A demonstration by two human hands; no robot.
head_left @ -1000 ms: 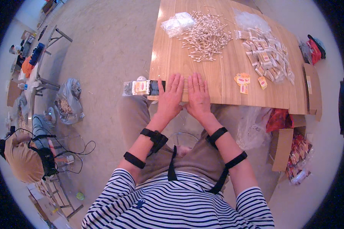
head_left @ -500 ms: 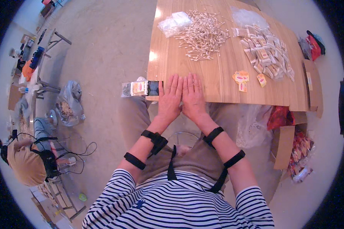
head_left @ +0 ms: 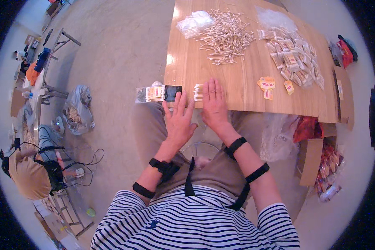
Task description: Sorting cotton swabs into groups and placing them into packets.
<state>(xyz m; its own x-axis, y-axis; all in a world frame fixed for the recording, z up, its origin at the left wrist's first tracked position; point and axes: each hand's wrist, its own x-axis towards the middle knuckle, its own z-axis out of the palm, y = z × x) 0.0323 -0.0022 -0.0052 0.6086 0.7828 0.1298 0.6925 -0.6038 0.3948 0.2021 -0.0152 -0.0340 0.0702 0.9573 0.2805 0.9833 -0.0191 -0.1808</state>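
At the table's front edge, a small row of cotton swabs (head_left: 198, 92) lies side by side. My right hand (head_left: 215, 104) rests flat against the row's right side, fingers straight and pointing away from me, covering part of it. Left of the row, my left hand (head_left: 179, 121) is lifted off with its fingers spread, holding nothing. Its fingertips are near a black piece (head_left: 173, 92) at the table's corner. Joined to that piece or lying against it, a clear packet of cotton swabs (head_left: 155, 93) with a printed card sticks out past the left edge.
A loose heap of cotton swabs (head_left: 226, 38) lies farther back, beside clear plastic bags (head_left: 195, 24). Filled swab packets (head_left: 293, 58) are piled at the right, with small orange-and-white cards (head_left: 267, 85) nearer me. Right of my legs stands an open cardboard box (head_left: 310, 160). Another person (head_left: 31, 175) sits at far left.
My left hand has come away from my right, moving left and toward me with its fingers spreading. The swab row between them now shows. My right hand stays on the table.
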